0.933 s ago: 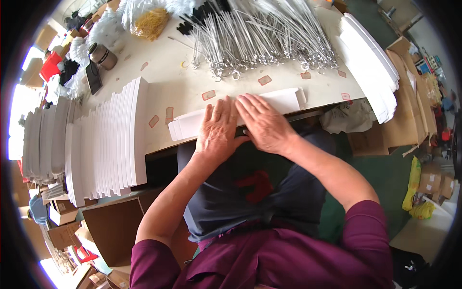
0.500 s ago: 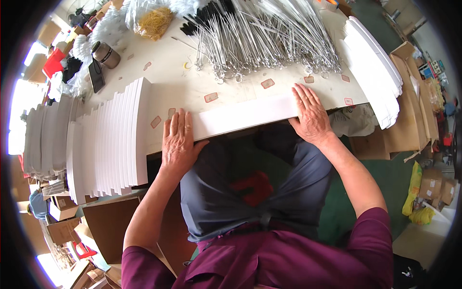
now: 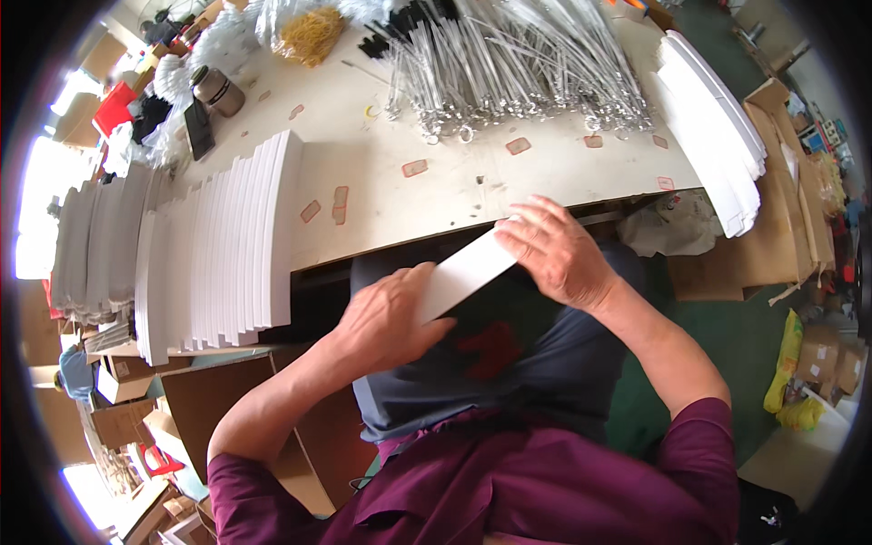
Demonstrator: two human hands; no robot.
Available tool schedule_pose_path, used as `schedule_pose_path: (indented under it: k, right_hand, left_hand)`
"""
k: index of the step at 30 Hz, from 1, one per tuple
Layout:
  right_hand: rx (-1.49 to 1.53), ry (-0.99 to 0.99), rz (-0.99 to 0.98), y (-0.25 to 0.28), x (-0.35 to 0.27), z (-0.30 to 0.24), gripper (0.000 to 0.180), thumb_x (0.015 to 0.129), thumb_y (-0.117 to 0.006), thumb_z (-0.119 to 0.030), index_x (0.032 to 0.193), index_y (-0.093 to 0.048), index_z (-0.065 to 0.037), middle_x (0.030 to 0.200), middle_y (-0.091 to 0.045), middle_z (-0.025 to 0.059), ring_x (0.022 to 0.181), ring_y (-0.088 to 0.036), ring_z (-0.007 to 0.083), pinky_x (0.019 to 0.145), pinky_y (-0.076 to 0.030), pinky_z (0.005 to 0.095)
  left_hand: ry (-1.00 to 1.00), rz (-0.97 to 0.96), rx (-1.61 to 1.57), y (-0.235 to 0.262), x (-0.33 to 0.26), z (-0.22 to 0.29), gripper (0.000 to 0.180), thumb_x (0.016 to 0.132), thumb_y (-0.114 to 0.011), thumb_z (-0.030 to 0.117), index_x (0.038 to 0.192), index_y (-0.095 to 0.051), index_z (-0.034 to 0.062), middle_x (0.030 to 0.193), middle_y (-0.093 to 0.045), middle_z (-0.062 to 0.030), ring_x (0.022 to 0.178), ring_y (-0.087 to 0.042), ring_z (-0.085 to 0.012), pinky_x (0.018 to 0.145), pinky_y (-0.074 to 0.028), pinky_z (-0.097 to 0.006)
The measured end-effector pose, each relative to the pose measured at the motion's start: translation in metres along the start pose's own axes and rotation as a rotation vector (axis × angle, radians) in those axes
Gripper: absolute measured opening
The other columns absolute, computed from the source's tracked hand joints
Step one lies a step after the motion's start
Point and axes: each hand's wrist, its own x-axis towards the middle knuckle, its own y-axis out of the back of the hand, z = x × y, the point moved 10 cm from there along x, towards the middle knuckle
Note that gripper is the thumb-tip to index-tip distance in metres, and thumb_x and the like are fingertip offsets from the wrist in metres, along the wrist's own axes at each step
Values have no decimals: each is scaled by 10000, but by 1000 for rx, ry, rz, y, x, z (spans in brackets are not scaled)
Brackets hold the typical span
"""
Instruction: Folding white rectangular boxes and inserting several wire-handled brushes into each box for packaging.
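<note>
Table: your pale tabletop (image 3: pixel 363 145) is scuffed, dotted with small dark spots and red-edged patches (image 3: pixel 414 168).
Far side: a broad heap of thin metal rods (image 3: pixel 536 73) lies with looped ends toward you, black pieces (image 3: pixel 413 27) at its left; beside them is a clear bag of yellow strands (image 3: pixel 311 36).
Left side: a bottle (image 3: pixel 218 93) stands near a dark flat slab (image 3: pixel 198 129); closer to you, white pieces (image 3: pixel 227 241) stand packed in a row, with a greyer row beyond them.
Right side: a white stack (image 3: pixel 713 136) lies along the table's end, next to brown cardboard (image 3: pixel 781 191).
Floor: green (image 3: pixel 699 354), with yellow bags (image 3: pixel 786 377) at the right and an open brown box (image 3: pixel 218 427) at your left.
White carton: in front of the table edge, above your lap, slanting up from lower left to upper right. It looks long, narrow, plain and smooth; your hands cover both ends.
Left hand: your left hand (image 3: pixel 391 313) holds the lower end, fingers over the upper edge, thumb by the lower one.
Right hand: your right hand (image 3: pixel 559 259) wraps the upper end with bent fingers; its thumb is hidden.
</note>
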Motion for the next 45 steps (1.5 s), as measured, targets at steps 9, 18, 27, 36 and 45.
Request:
schedule_pose_path:
  k: [9,18,27,36,45]
  right_hand:
    - [194,-388,331,13,-16,-2,456,807,-838,-118,1224,-677,-26,1164,-637,158,1123,-622,321,933,-537,423]
    - [614,-494,356,-27,-28,-28,354,919,-761,-72,1234,-666,58,877,-733,162,741,-730,286,668,-584,352]
    - [1011,-709,182,-61,-32,-36,160,968,-711,-110,998,-734,46,854,-735,163,751,-722,223,650,-538,332]
    - [969,-690,81,-73,-34,-54,168,958,-708,-94,1053,-711,45,857,-728,161,733,-728,235,649,-548,329]
    - [1064,-864,218,-76,-47,-53,321,973,-708,-103,1251,-653,47,898,-749,134,797,-731,144,687,-571,283]
  left_hand:
    - [128,207,-154,-15,2,-27,583,786,-831,244,1243,-581,-18,1015,-691,-226,952,-711,-406,828,-571,-449]
    - [83,303,-155,-33,-24,-22,679,764,-847,208,1334,-536,8,1087,-703,-241,986,-723,-395,839,-593,-448]
    - [93,251,-299,-47,-11,-17,712,797,-780,170,1421,-441,118,1114,-714,-217,996,-721,-421,821,-599,-484]
    - [90,187,-376,-54,-10,-18,567,782,-758,149,1300,-534,98,1062,-721,-207,947,-729,-412,790,-606,-469]
    - [11,272,-207,-61,-13,-11,530,790,-773,181,1257,-543,85,1027,-704,-227,859,-729,-429,709,-618,-486]
